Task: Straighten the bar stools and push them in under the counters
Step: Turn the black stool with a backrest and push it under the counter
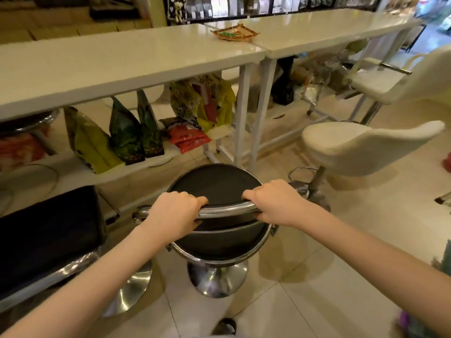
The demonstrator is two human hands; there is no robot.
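Observation:
A black round bar stool (214, 184) with a chrome back rail and chrome base stands in front of me, just short of the white counter (136, 64). My left hand (174, 214) and my right hand (274, 203) both grip the chrome rail at the stool's back, one on each side. A second black stool (46, 235) stands at my left, partly out of frame. Two white bar stools stand to the right: a near white stool (361, 147) and a far white stool (395, 84), both angled away from the counter.
A low shelf (117, 172) under the counter holds several snack bags (127, 135). White counter legs (244, 113) stand just beyond the black stool. A patterned tray (235, 32) lies on the counter top. The floor is pale tile.

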